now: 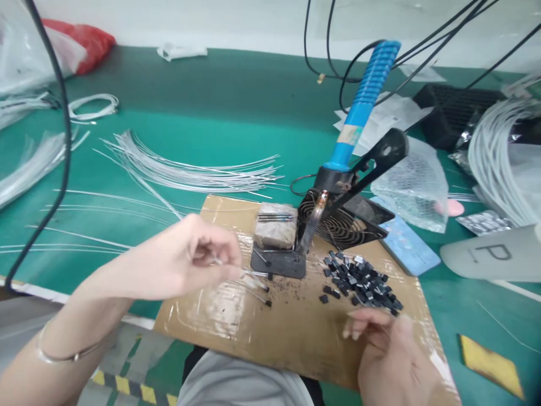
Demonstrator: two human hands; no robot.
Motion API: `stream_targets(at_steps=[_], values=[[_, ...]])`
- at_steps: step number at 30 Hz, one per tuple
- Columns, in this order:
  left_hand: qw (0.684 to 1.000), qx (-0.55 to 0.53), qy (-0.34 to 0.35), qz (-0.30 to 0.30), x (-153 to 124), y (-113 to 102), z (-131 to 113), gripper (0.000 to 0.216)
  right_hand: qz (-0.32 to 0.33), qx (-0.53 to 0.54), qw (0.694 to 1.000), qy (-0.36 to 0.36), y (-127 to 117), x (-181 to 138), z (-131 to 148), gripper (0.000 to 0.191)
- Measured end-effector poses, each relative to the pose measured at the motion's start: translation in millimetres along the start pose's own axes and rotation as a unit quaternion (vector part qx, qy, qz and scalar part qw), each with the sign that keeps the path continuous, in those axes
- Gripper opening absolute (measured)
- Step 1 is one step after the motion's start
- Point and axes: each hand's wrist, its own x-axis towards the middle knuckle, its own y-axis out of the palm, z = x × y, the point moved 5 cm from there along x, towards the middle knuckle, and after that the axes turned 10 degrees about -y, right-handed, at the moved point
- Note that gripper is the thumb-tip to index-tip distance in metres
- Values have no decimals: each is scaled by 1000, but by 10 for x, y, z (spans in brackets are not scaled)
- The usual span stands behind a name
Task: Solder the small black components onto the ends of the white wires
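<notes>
My left hand [186, 259] is closed in a pinch on a few thin white wires [253, 279] with dark tips, held over the cardboard sheet [291, 327]. My right hand [389, 349] hovers at the front right of the cardboard, fingers curled together just below a pile of small black components [359, 282]; whether it holds one is hidden. A blue-handled soldering iron [359, 113] rests in its black stand [281, 262], tip down beside a grey sponge block [275, 225].
Bundles of thin white wire [190, 169] lie on the green table behind the cardboard. Black cables [63, 141] hang at left and back. A small fan grille [344, 225], plastic bags [416, 186], a white coil [499, 158] and a yellow pad [490, 363] sit at right.
</notes>
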Motion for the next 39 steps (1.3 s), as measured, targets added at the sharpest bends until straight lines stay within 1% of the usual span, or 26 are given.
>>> stream_targets(at_steps=[1,2,4,7,10,12,15,20,25,29,32,34,36,39], values=[[999,-28,-14,39,-28,82,43,26,23,-9,1000,-15,72,-42,54,54],[997,-51,-26,54,-35,148,89,26,51,-18,998,-29,160,-89,114,53],[994,-91,-41,41,-8,255,174,25,123,-35,992,-21,373,-191,211,44],[991,-125,-50,23,35,397,246,25,234,4,972,-21,713,-303,355,32],[989,-136,-50,20,33,468,257,24,281,42,959,-14,933,-326,428,27],[989,-139,-52,16,22,475,257,23,291,68,954,-12,1018,-318,450,23],[988,-143,-56,16,16,483,261,22,287,84,954,-12,1072,-309,452,17],[989,-141,-52,12,29,498,270,22,263,86,961,18,1061,-335,373,21],[991,-128,-42,25,14,491,270,21,270,96,957,36,1031,-351,314,21],[994,-90,-53,18,-26,546,265,20,306,88,948,9,1024,-324,350,20],[996,-44,-74,14,-57,659,246,22,322,61,944,-46,1011,-291,404,19],[997,-28,-76,17,-61,742,224,26,324,49,942,-73,1000,-281,425,19],[997,-29,-72,8,-47,801,214,29,314,41,945,-76,984,-282,421,20],[995,-57,-77,-6,-6,857,244,27,294,25,954,-58,960,-302,390,20]])
